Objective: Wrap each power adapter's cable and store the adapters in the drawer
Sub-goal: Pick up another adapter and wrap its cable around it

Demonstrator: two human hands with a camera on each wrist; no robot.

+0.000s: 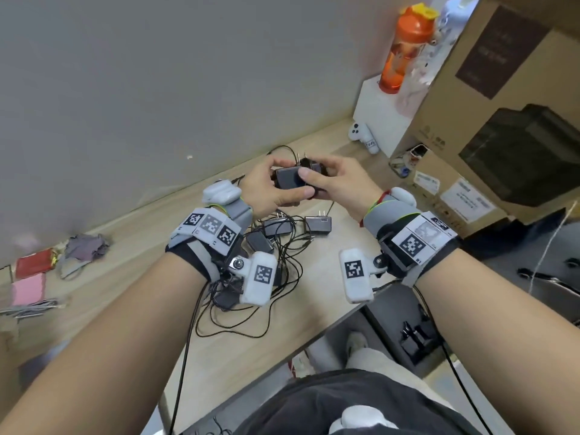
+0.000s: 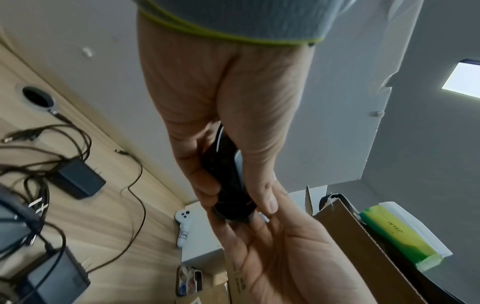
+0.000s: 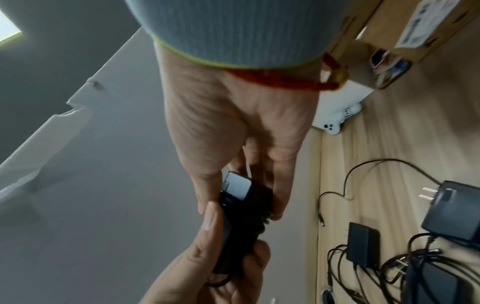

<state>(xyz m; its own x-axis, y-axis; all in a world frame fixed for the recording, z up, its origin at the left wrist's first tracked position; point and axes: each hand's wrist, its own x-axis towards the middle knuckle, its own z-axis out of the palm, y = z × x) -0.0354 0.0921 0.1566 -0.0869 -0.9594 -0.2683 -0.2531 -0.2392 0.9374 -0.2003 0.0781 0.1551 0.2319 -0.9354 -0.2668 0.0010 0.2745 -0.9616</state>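
Fingers (image 1: 273, 163) of the left hand (image 1: 266, 189) curl round one black power adapter (image 1: 290, 180), thumb along its near edge; the right hand (image 1: 339, 183) pinches the same adapter from the other side, thumb pressed on its top face. Both hands hold it raised above the table (image 1: 150, 243), palms turned toward each other, wrists level. Its cable seems mostly gathered against the body, though how fully it is wound I cannot tell. Below the fingers, nearer the person, several more adapters (image 1: 318, 223) lie in a tangle of loose cables (image 1: 282, 277), still unwrapped. Down to the right of the fingers, the open drawer (image 1: 417, 337) already holds dark blocks, probably adapters. Judging by that, the task is early to midway.
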